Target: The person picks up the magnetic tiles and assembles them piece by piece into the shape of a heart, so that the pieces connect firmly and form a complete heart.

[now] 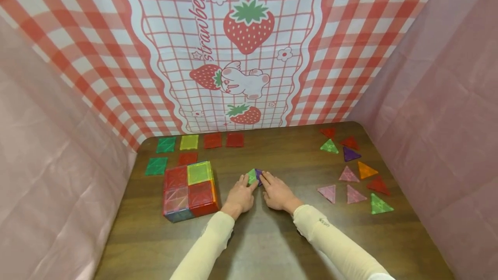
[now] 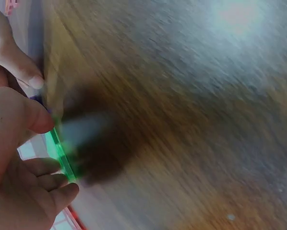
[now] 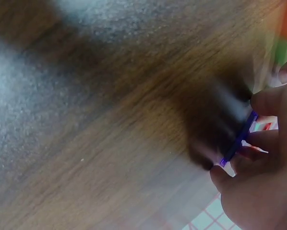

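Head view: Before a far cloth (image 1: 249, 74) reading "strawberry," the left hand (image 1: 240, 195) and right hand (image 1: 278, 192) hold a green tile (image 1: 251, 176) left of a purple tile (image 1: 258, 174), mid-tabletop (image 1: 282, 150). Left wrist view: thumb and fingers pinch the green tile. Right wrist view: likewise the purple.
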{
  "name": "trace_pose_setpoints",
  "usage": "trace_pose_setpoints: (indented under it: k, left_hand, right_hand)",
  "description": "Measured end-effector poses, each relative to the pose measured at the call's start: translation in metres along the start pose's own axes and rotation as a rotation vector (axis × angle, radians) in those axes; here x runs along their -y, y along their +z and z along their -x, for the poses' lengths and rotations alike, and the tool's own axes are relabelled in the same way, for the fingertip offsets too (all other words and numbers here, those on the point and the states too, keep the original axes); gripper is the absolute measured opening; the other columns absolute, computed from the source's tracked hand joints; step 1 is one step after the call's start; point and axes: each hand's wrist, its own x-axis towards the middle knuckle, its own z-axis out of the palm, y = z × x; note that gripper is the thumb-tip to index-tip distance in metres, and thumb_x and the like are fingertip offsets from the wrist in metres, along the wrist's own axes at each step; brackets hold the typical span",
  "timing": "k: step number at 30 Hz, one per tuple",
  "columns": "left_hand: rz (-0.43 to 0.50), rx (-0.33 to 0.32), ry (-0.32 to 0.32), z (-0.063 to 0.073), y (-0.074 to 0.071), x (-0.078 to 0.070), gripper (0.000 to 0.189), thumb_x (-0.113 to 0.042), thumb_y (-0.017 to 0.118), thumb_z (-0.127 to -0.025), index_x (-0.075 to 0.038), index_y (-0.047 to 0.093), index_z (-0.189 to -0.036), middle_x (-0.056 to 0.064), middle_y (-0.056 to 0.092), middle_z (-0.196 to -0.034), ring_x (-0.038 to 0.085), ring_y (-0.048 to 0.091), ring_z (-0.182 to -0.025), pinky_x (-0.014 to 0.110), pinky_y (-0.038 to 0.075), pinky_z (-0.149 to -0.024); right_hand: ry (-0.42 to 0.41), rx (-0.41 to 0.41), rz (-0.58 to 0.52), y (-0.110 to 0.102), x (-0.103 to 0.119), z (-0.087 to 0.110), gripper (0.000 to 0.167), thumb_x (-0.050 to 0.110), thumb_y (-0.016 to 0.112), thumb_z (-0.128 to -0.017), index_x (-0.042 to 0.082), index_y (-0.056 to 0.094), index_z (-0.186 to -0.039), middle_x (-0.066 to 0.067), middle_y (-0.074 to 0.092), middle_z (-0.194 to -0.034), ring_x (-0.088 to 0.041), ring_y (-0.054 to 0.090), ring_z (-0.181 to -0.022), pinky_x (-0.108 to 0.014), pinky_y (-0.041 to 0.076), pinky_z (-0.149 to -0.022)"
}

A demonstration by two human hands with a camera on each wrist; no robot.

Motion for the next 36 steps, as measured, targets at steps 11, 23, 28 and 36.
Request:
trace_pose_setpoints:
  k: [11, 23, 28, 36]
  left_hand:
    - [-0.097, -0.011, -0.021, 0.0, 0.001, 0.008, 0.053, -0.022, 0.058, -0.1, -0.036, 0.049, -0.151, 0.018, 0.038, -0.158, 0.035, 0.039, -0.146, 0.045, 0.044, -0.112]
    - [-0.179, -0.073, -0.047, 0.003, 0.006, 0.015, 0.055, -0.028, 0.058, -0.098, -0.044, 0.048, -0.149, 0.014, 0.05, -0.13, 0.029, 0.049, -0.112, 0.044, 0.045, -0.095]
    - [-0.179, -0.098, -0.057, -0.001, 0.008, 0.01, 0.054, -0.028, 0.059, -0.097, -0.043, 0.05, -0.148, 0.015, 0.05, -0.126, 0.028, 0.048, -0.108, 0.042, 0.045, -0.093]
    - [-0.185, -0.116, -0.078, -0.001, 0.009, 0.001, 0.056, -0.032, 0.061, -0.095, -0.04, 0.049, -0.149, 0.015, 0.049, -0.128, 0.028, 0.047, -0.107, 0.039, 0.045, -0.089]
  right_hand:
    - [-0.063, -0.029, -0.08, -0.004, -0.025, -0.012, 0.058, 0.018, 0.055, -0.101, -0.005, 0.04, -0.152, -0.024, 0.038, -0.158, -0.04, 0.037, -0.147, -0.054, 0.036, -0.116]
    - [0.266, -0.005, -0.05, -0.059, -0.154, -0.01, 0.061, 0.017, 0.049, -0.097, -0.02, 0.037, -0.144, -0.04, 0.035, -0.151, -0.056, 0.036, -0.139, -0.064, 0.034, -0.113]
    - [0.412, 0.082, -0.095, -0.072, -0.187, 0.001, 0.065, 0.02, 0.046, -0.098, -0.021, 0.032, -0.145, -0.043, 0.026, -0.152, -0.061, 0.03, -0.138, -0.07, 0.031, -0.111]
    - [0.533, 0.067, -0.123, -0.066, -0.199, 0.007, 0.068, 0.022, 0.04, -0.094, -0.02, 0.028, -0.145, -0.044, 0.024, -0.15, -0.061, 0.026, -0.138, -0.073, 0.029, -0.108]
